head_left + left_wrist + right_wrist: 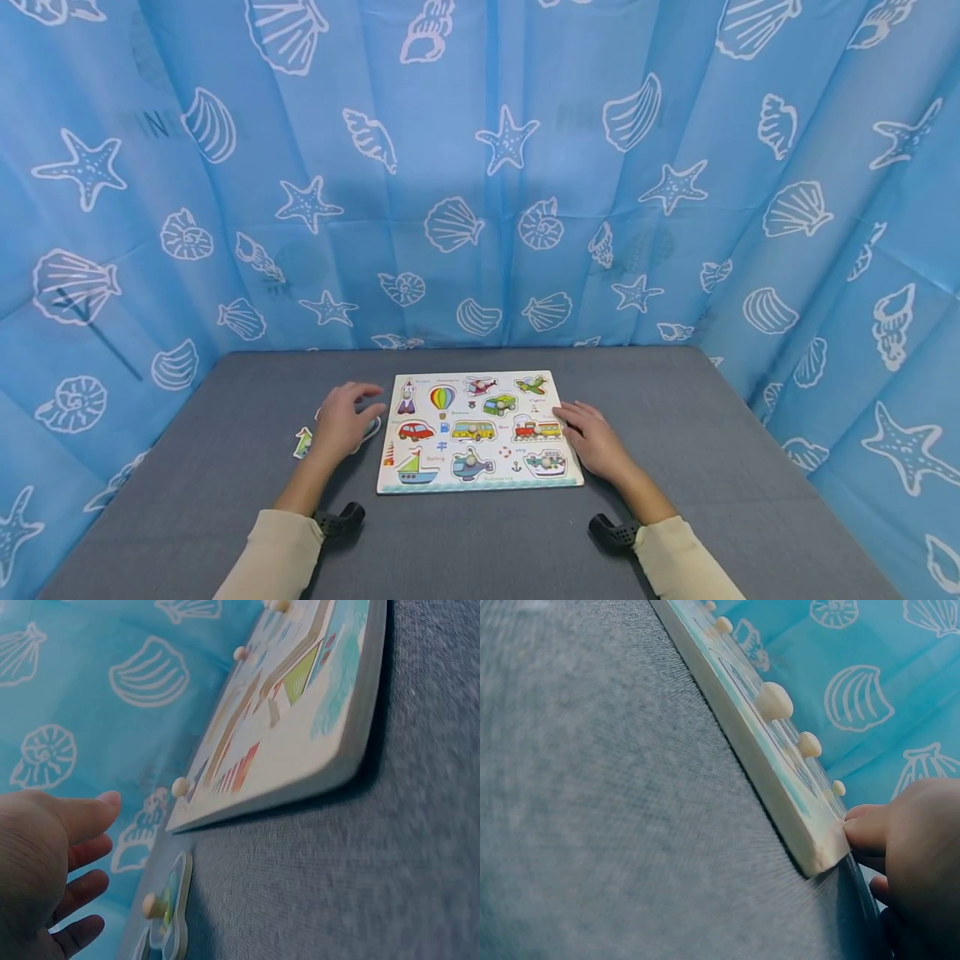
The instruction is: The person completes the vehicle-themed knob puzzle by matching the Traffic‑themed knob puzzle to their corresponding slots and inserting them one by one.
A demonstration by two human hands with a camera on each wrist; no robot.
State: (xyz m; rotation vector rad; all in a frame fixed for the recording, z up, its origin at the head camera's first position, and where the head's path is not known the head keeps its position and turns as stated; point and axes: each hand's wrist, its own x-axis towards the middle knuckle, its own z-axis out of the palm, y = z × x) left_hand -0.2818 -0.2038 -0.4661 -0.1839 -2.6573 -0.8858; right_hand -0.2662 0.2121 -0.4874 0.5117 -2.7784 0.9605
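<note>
A wooden peg puzzle board (pixel 480 479) with pictures of vehicles lies flat on the table. To its left, my left hand (pixel 345 421) hovers with fingers spread and relaxed, holding nothing. Below that hand lie loose puzzle pieces: a small green one (pixel 303 442) at its left, and a white-edged one (pixel 372 428) mostly covered by it in the head view. The left wrist view shows a loose piece (pixel 180 900) with a wooden knob, apart from the fingers. My right hand (pixel 596 442) rests at the board's right edge, its thumb touching the rim near the corner.
Grey cloth covers the table (pixel 480 550). A blue curtain (pixel 480 275) with white shells and starfish hangs behind it and along the sides. Wooden knobs (pixel 774 701) stand up from the board. Black bands (pixel 341 521) sit on both wrists.
</note>
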